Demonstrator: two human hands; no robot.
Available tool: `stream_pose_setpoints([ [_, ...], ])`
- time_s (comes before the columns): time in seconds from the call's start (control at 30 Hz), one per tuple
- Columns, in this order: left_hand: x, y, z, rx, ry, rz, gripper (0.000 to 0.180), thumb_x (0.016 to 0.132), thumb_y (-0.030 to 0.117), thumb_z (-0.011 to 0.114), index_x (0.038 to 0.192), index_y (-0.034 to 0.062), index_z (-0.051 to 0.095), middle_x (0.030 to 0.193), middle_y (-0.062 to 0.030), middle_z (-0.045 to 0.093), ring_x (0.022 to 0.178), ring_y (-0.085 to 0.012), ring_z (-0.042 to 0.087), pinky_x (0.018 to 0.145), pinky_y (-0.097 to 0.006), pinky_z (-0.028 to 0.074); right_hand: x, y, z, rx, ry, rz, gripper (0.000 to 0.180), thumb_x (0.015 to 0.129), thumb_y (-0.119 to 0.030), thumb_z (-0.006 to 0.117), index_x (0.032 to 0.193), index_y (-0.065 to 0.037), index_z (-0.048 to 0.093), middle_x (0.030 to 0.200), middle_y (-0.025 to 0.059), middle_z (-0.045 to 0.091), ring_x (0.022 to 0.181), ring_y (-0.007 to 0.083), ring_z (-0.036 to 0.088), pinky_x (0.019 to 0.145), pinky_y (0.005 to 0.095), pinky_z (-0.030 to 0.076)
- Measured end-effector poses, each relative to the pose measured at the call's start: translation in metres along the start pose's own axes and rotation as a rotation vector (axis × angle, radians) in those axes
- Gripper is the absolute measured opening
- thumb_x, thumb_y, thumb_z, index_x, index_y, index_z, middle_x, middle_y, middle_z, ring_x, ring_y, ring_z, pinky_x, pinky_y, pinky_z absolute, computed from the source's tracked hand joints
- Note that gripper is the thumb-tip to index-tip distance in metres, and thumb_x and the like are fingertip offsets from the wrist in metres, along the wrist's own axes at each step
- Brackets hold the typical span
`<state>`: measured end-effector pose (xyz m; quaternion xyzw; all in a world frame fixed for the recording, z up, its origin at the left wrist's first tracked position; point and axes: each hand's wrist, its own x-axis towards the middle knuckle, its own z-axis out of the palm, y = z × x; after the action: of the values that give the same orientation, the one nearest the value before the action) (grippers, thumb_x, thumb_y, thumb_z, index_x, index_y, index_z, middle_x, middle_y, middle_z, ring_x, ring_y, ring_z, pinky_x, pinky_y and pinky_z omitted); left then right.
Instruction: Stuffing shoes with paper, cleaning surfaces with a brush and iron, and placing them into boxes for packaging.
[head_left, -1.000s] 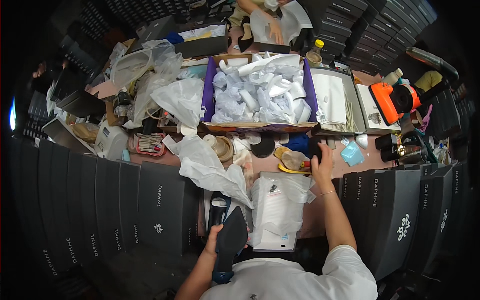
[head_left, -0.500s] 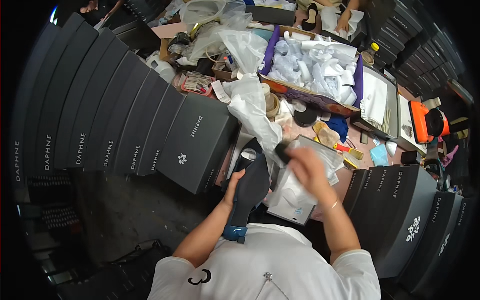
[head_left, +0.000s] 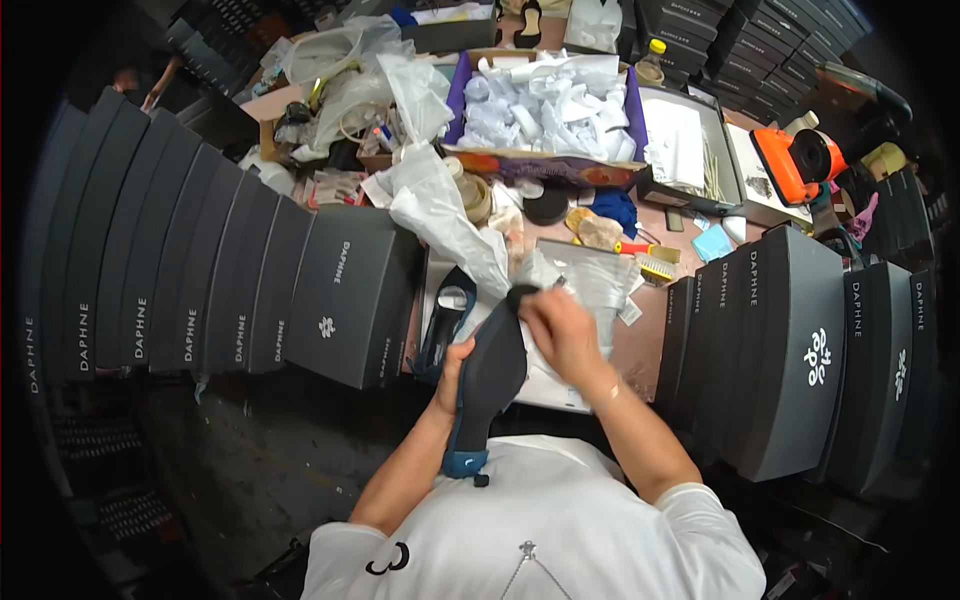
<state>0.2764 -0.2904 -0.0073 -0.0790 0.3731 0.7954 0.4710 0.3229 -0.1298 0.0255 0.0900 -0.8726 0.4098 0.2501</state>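
While the left hand (head_left: 449, 384) clamps its fingers on the navy-blue, dark-soled shoe (head_left: 492, 365), in front of the purple-walled cardboard carton (head_left: 548, 168), the right hand (head_left: 566, 336), fingers closed on a rounded black pad (head_left: 518, 296), has shifted to the shoe's toe (head_left: 500, 322), so working contact appears established.

The right hand (head_left: 562, 332), gripping a black pad (head_left: 519, 297), is now displaced from beside the blue cloth (head_left: 613, 207), off the near right corner of the purple box (head_left: 635, 115), to the sole-up shoe (head_left: 490, 365) at the table's (head_left: 652, 348) near edge, pad at its toe, leaving the red-handled brush (head_left: 657, 268) exposed.
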Motion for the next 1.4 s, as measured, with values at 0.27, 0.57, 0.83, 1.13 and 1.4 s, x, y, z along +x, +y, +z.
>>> stream_pose_setpoints([
  [0.27,-0.002,-0.009,-0.003,-0.091,0.025,0.041,0.066,0.09,0.054,0.034,0.125,0.0005,0.051,0.105,-0.0181,0.063,0.083,-0.0298,0.066,0.072,-0.039,0.057,0.018,0.043,-0.006,0.016,0.129,0.269,0.013,0.076,0.001,0.067,0.088,-0.002,0.063,0.078,0.012,0.058,0.072,0.0296,0.06,0.064,0.0335,0.049],
  [0.57,-0.011,-0.014,-0.061,-0.174,0.005,0.069,0.074,0.093,0.061,0.029,0.127,-0.0016,0.05,0.117,-0.0209,0.058,0.097,-0.0329,0.063,0.079,-0.041,0.055,-0.048,-0.05,0.036,0.352,-0.626,-0.11,0.037,0.066,-0.002,0.069,0.103,-0.007,0.067,0.093,0.0051,0.058,0.086,0.0234,0.058,0.075,0.0352,0.048],
  [0.83,-0.05,-0.019,-0.059,-0.096,0.197,-0.002,0.032,0.092,0.034,0.062,0.107,0.0068,0.06,0.093,-0.0048,0.065,0.078,-0.0134,0.065,0.068,-0.027,0.055,-0.038,-0.031,0.036,0.445,-0.606,0.073,0.033,0.07,0.003,0.065,0.104,0.0,0.064,0.097,0.0125,0.06,0.09,0.0309,0.06,0.079,0.0371,0.05],
  [1.13,0.006,0.019,0.011,0.162,0.337,0.202,0.036,0.09,0.038,0.059,0.081,0.0034,0.06,0.07,-0.0076,0.061,0.062,-0.0157,0.062,0.059,-0.028,0.052,-0.005,-0.04,-0.016,0.097,-0.186,-0.082,0.038,0.07,0.004,0.069,0.107,-0.004,0.066,0.094,0.0101,0.06,0.079,0.0271,0.059,0.068,0.0355,0.049],
  [1.4,0.033,0.005,0.009,-0.157,0.229,-0.012,0.035,0.089,0.038,0.057,0.087,0.0029,0.059,0.072,-0.0069,0.061,0.063,-0.0172,0.061,0.062,-0.031,0.054,-0.059,-0.004,-0.031,0.209,0.127,0.531,0.028,0.087,-0.002,0.06,0.115,-0.001,0.062,0.098,0.0156,0.059,0.088,0.0298,0.059,0.079,0.0324,0.048],
])
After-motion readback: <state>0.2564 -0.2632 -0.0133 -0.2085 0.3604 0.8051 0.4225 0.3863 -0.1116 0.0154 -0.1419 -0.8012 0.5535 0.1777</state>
